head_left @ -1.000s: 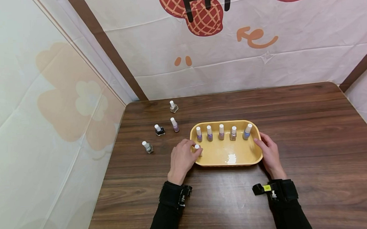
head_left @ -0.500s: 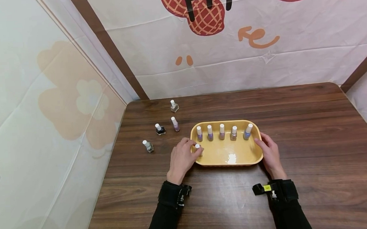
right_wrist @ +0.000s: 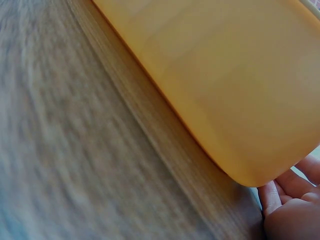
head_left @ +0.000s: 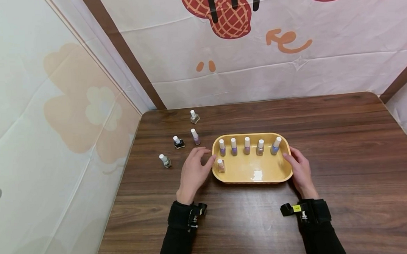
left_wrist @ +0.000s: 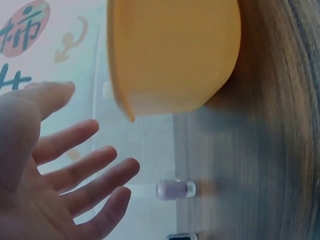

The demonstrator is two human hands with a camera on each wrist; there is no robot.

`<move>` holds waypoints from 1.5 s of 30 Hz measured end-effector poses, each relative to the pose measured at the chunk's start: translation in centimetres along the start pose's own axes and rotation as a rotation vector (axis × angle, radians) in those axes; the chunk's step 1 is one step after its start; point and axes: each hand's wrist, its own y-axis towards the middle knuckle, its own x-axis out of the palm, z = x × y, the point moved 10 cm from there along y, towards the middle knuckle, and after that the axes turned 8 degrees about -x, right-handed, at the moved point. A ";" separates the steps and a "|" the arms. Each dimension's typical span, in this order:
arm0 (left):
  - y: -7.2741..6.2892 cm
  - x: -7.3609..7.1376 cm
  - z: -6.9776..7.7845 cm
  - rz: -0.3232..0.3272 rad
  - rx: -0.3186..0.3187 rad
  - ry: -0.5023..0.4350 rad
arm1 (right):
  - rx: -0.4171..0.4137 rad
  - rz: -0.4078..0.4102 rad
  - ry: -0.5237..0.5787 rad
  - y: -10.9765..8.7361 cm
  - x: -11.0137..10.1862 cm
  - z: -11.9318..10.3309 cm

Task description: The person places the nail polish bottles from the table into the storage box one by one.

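Note:
A yellow tray [head_left: 239,172] lies on the wooden table. My right hand [head_left: 301,172] holds its right end, thumb over the rim and fingers against the outer wall. At the tray's left end, my left hand [head_left: 193,173] is beside the rim with nothing in it; the left wrist view shows its fingers spread apart. Just inside that end stands a nail polish bottle [head_left: 220,166] with a white cap, at the front left. Behind it, several purple, clear and blue nail polish bottles [head_left: 234,147] form a row along the back wall.
Left of the tray, on the table [head_left: 344,147], stand a lilac bottle [head_left: 195,136], a black bottle [head_left: 179,143], a grey-green bottle [head_left: 165,161] and a clear bottle [head_left: 194,117]. Printed cloth [head_left: 256,79] hangs behind the table and along its left side.
My left hand has let go of the nail polish bottle at the tray's front left and drawn back left over the rim. The right hand keeps its hold on the tray.

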 end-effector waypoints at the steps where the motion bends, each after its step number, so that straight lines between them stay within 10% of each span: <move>1: 0.0 -0.4 -0.1 0.014 0.005 -0.019 | 0.003 0.001 0.001 0.0 0.0 0.0; 11: -0.1 -5.0 -3.0 0.240 0.041 -0.186 | -0.003 0.010 0.004 -0.1 -0.1 0.0; 25: -1.2 -9.2 -11.7 0.525 -0.147 -0.274 | 0.011 0.013 -0.006 -0.2 -0.1 0.1; 37: -0.6 -7.1 -16.6 0.398 -0.360 -0.302 | 0.020 0.021 0.004 -0.2 0.0 0.1; 45: 0.6 -5.9 -18.1 0.306 -0.394 -0.282 | 0.007 0.014 -0.002 -0.1 -0.1 0.1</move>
